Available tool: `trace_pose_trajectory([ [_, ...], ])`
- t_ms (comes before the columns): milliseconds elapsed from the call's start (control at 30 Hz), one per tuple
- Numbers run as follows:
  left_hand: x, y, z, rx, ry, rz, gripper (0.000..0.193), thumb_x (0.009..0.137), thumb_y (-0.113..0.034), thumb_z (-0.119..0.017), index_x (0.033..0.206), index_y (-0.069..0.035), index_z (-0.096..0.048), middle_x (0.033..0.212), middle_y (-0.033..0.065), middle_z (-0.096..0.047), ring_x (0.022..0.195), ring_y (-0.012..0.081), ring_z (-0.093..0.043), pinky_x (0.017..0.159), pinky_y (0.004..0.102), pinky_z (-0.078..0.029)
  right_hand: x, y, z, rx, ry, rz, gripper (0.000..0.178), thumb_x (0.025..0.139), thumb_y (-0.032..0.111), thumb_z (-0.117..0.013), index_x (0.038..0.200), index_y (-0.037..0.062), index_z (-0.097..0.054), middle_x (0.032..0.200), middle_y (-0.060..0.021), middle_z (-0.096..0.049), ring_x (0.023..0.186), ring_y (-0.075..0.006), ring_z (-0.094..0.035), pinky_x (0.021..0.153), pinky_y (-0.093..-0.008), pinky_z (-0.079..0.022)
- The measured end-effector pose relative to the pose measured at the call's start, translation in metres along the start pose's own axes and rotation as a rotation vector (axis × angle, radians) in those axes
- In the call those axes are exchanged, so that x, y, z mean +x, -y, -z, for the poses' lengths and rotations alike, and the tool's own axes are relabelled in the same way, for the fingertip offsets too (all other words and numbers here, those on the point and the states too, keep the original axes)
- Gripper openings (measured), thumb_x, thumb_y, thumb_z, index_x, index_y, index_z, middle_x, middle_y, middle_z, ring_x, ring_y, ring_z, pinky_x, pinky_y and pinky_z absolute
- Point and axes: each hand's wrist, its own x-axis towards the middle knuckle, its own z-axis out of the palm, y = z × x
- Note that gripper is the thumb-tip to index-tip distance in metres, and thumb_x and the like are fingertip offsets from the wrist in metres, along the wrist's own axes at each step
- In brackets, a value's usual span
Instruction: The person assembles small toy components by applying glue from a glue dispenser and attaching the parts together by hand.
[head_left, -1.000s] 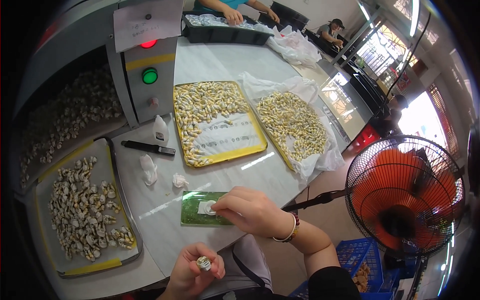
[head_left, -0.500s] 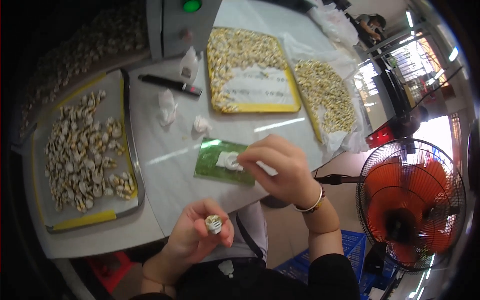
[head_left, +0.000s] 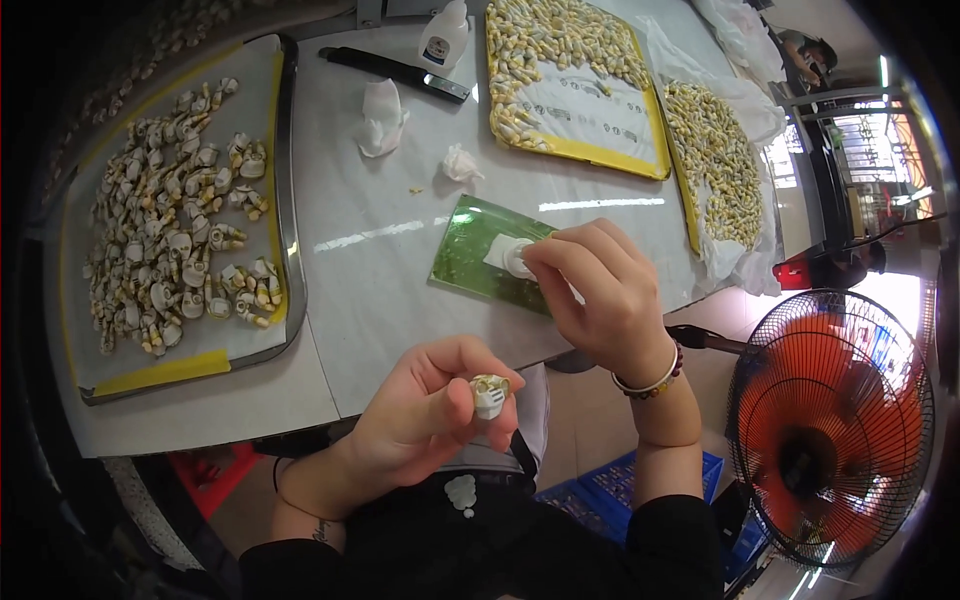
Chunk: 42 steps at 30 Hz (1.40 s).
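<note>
"What do we hold?"
"Our left hand clamps its fingers on a small white-and-yellow piece."
"Further right?"
"A green block bears a white disc; our right hand, fingertips together, meets its edge; we can't tell whether they grip."

The right hand hides part of a white ring-shaped piece and the right end of the green slab; whether its fingers pinch the piece, I cannot tell. The left hand covers the back of a small striped piece. The upper edge cuts the far yellow-edged tray. The fan blades are blurred. The right forearm partly hides a blue crate.
</note>
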Motion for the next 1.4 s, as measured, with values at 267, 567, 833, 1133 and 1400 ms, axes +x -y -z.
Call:
trace_pose_trajectory([
  [267,0.005,0.002,-0.003,-0.035,-0.002,-0.008,0.044,0.081,-0.038,-0.064,0.103,-0.001,-0.055,0.083,0.0063,-0.063,0.073,0.0121,-0.06,0.069,0.0248,-0.049,-0.003,0.0,0.009,-0.004,0.002,0.004,0.017,0.066,-0.004,-0.063,0.081,0.0029,-0.058,0.072,-0.0069,-0.055,0.065,-0.0241,-0.052,0.057,-0.0325,-0.045],
  [567,0.011,0.004,-0.012,0.054,-0.089,0.045,0.044,0.08,-0.045,-0.061,0.098,-0.006,-0.054,0.072,0.0023,-0.058,0.065,0.013,-0.053,0.057,0.0242,-0.04,-0.008,-0.004,0.01,0.031,-0.096,-0.019,0.018,0.065,-0.007,-0.065,0.08,0.0025,-0.061,0.072,-0.0073,-0.058,0.063,-0.0225,-0.055,0.055,-0.0301,-0.045],
  [833,0.014,0.011,-0.007,-0.176,0.044,0.148,0.036,0.087,-0.036,-0.056,0.101,-0.003,-0.056,0.083,0.0057,-0.063,0.069,0.0118,-0.059,0.066,0.0249,-0.048,-0.005,0.031,0.036,0.494,-0.219,-0.12,0.024,0.059,-0.008,-0.067,0.08,0.0036,-0.066,0.072,-0.0076,-0.059,0.061,-0.0184,-0.056,0.052,-0.0252,-0.044],
  [1133,0.014,0.009,-0.015,0.0,-0.042,0.231,0.047,0.081,-0.048,-0.058,0.097,-0.003,-0.054,0.068,0.0026,-0.056,0.058,0.0119,-0.052,0.054,0.0268,-0.041,-0.007,0.029,0.032,0.516,-0.13,-0.016,0.015,0.061,0.003,-0.069,0.075,0.0042,-0.064,0.068,-0.0058,-0.058,0.059,-0.0184,-0.055,0.051,-0.0262,-0.043],
  [1400,0.015,0.008,-0.01,-0.168,0.035,0.277,0.023,0.089,-0.03,-0.055,0.087,-0.007,-0.054,0.079,0.0057,-0.063,0.069,0.0108,-0.061,0.064,0.0224,-0.049,-0.004,0.03,0.036,0.522,-0.116,0.023,0.017,0.055,0.004,-0.065,0.072,0.002,-0.066,0.069,-0.0064,-0.059,0.06,-0.0196,-0.056,0.052,-0.0261,-0.046],
])
